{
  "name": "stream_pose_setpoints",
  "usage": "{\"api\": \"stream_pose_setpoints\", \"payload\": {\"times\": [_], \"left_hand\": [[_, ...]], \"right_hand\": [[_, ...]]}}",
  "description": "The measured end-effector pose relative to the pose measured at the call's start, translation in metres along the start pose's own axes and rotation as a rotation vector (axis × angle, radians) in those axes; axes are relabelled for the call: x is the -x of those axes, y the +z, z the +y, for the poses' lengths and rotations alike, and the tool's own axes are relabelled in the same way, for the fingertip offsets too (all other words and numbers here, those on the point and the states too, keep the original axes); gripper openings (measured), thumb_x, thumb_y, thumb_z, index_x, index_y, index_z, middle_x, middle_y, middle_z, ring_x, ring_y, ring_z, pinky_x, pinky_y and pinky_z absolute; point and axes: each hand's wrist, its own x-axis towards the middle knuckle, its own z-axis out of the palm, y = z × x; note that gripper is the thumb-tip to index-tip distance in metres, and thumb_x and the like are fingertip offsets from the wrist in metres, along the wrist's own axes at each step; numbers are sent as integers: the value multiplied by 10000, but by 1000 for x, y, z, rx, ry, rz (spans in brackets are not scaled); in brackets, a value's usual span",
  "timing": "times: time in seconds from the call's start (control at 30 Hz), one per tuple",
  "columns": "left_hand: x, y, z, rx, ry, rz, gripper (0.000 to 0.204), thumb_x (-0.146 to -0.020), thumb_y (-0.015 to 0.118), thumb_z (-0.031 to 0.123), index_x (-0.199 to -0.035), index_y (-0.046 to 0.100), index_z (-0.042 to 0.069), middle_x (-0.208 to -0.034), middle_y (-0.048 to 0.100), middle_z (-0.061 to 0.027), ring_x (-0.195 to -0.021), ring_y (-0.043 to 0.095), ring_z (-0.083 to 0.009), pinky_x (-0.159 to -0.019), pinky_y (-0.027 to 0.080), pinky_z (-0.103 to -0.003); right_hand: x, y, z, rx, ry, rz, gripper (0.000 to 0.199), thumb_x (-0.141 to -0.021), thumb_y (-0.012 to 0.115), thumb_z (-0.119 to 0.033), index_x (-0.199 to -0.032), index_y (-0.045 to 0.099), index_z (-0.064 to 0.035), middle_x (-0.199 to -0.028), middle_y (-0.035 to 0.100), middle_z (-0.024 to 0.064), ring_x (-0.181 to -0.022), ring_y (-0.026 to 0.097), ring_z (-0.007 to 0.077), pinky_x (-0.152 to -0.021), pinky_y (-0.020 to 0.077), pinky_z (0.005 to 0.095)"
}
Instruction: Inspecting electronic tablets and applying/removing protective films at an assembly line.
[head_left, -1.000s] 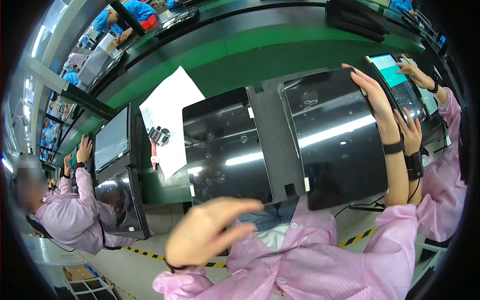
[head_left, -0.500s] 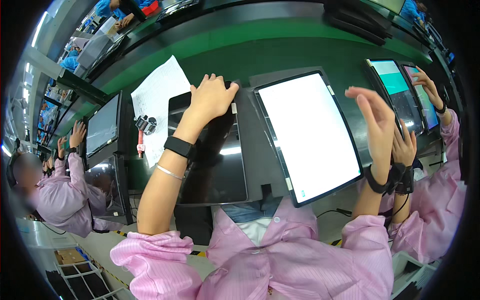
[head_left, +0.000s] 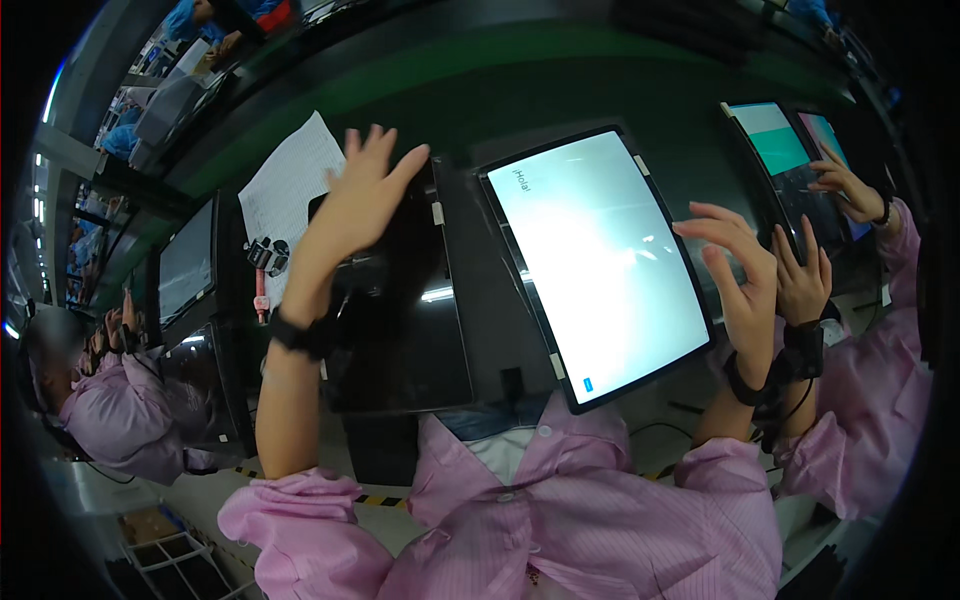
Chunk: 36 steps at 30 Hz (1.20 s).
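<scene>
In front of me a tablet with a lit, mostly white screen (head_left: 610, 280) lies tilted, showing a short line of text and a small blue button. My right hand (head_left: 738, 262) is at its right edge, fingers apart and slightly bent, holding nothing; whether a fingertip touches the edge I cannot tell. To the left lies a dark-screened tablet (head_left: 400, 330), part of it hidden behind my left arm. Over its upper end my left hand (head_left: 368, 195) is raised with spread, slightly blurred fingers and nothing in them.
Beyond the dark tablet lie a written paper sheet (head_left: 290, 175) and a small black device with a red strap (head_left: 264, 262). At right, a co-worker's hands (head_left: 803, 285) are beside two lit tablets (head_left: 770, 140). Another person in pink (head_left: 130, 400) sits left, near more dark tablets (head_left: 188, 262).
My left hand has lifted off the dark tablet's top edge and moved left, fingers spreading. My right hand has come lower, nearer the lit tablet. Text and a blue button now show on its screen.
</scene>
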Motion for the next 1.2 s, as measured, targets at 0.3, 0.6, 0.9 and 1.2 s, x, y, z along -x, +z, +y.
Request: {"api": "stream_pose_setpoints", "payload": {"times": [0.3,0.6,0.9,1.2], "left_hand": [[152,-45,39,713,-412,334,445,-985,393,234,-1385,452,48,-1511,318,-147,-1441,178,-280,-1149,123,-385],[209,15,23,1050,-598,474,439,-1007,359,211,-1375,412,-21,-1388,466,-183,-1333,402,-290,-1107,276,-389],[210,32,25,1084,-556,495,426,-1013,347,200,-1360,416,-38,-1330,498,-216,-1281,451,-281,-1096,290,-372],[200,40,26,1189,-578,573,425,-1011,350,198,-1354,418,-44,-1327,497,-198,-1262,456,-256,-1078,307,-359]], "right_hand": [[12,-5,-14,378,-114,-89,292,-904,460,-137,-1035,715,-79,-1203,620,118,-1288,409,357,-1040,330,448],[-66,28,47,657,-259,-51,284,-969,468,-254,-1073,712,-154,-1251,589,75,-1285,410,315,-1045,323,433],[-87,38,51,614,-195,-114,303,-974,452,-259,-1094,707,-147,-1301,561,70,-1326,370,301,-1078,301,439],[0,-12,-23,590,-246,35,257,-785,512,-93,-862,758,-92,-1254,591,120,-1300,394,356,-1065,319,449]]}}
